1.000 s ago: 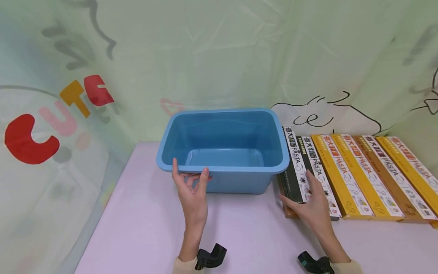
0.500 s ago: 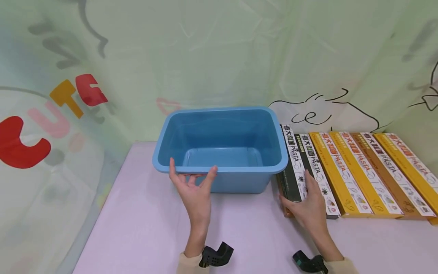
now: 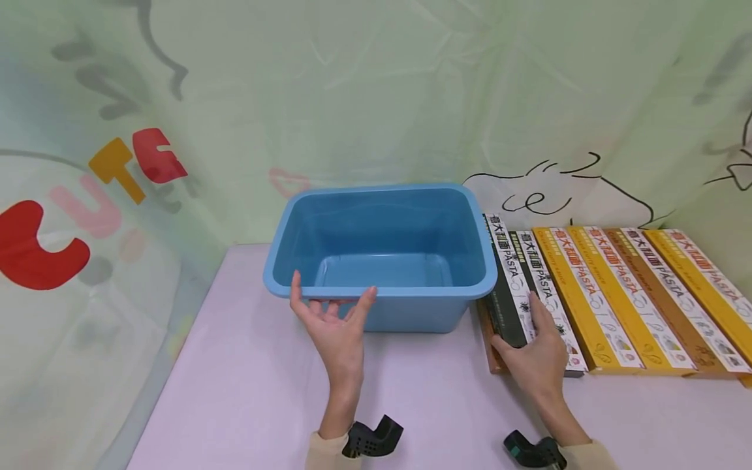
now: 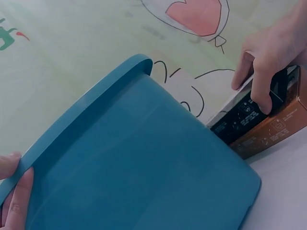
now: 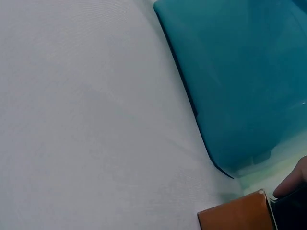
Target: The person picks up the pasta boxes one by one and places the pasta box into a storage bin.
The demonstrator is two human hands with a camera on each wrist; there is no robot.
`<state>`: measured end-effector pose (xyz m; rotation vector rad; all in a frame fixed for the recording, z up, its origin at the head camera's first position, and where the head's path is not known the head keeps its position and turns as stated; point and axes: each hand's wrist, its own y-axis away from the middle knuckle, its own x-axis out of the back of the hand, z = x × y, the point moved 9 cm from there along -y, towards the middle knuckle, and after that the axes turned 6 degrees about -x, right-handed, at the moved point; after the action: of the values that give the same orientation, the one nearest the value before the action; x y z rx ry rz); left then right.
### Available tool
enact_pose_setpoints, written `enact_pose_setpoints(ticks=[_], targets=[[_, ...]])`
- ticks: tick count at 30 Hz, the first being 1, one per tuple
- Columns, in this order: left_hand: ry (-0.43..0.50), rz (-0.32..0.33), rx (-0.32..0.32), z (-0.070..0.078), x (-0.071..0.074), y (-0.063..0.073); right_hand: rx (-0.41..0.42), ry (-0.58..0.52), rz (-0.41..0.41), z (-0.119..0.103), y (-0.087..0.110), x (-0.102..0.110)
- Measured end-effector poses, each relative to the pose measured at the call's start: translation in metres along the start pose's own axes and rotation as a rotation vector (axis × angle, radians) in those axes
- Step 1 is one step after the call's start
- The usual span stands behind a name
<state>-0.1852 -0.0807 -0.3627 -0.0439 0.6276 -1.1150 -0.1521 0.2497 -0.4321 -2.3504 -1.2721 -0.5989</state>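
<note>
A blue plastic tub (image 3: 411, 314) stands on the white-covered table. My left hand (image 3: 336, 346) grips its front rim, with fingers on both sides of the rim in the left wrist view. To the tub's right, my right hand (image 3: 537, 356) holds the near end of a black-and-white pasta box (image 3: 506, 314) between thumb and fingers. That box sits over a brown box (image 4: 283, 125), clearest in the left wrist view. Only a fingertip of the right hand shows in the right wrist view, beside the dark box end.
Another black-and-white pasta box (image 3: 572, 360) lies right of the held one. Farther right are yellow pasta boxes (image 3: 578, 307) and a brown one (image 3: 675, 307), side by side. A printed curtain (image 3: 376, 98) hangs behind the table.
The right thumb has moved slightly right along with the black box's near end, showing more of the brown box beneath. The left thumb has slid right along the rim.
</note>
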Motion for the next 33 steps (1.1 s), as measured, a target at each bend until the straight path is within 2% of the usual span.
enact_pose_setpoints(ticks=[5,9,14,18,22,26,29,33], targets=[[0.013,-0.002,0.002,0.000,-0.001,0.000,-0.013,-0.068,0.025,0.006,0.000,0.019],[0.028,0.001,0.000,-0.001,-0.001,0.001,0.013,-0.122,0.042,0.003,0.001,0.041],[0.026,0.003,-0.002,-0.001,0.000,0.000,0.154,-0.168,0.075,-0.022,0.001,0.074],[0.032,0.002,0.001,-0.001,-0.001,0.000,0.327,-0.207,0.025,-0.055,0.002,0.087],[0.038,0.008,0.006,-0.002,0.001,-0.001,0.532,-0.223,-0.080,-0.098,0.000,0.083],[0.032,0.013,0.019,-0.004,0.002,0.000,0.680,-0.241,-0.216,-0.139,-0.006,0.064],[0.025,0.013,0.019,-0.004,0.002,0.000,0.729,-0.226,-0.321,-0.165,-0.015,0.045],[0.012,0.011,0.013,-0.004,0.002,-0.001,0.746,-0.157,-0.468,-0.191,-0.031,0.019]])
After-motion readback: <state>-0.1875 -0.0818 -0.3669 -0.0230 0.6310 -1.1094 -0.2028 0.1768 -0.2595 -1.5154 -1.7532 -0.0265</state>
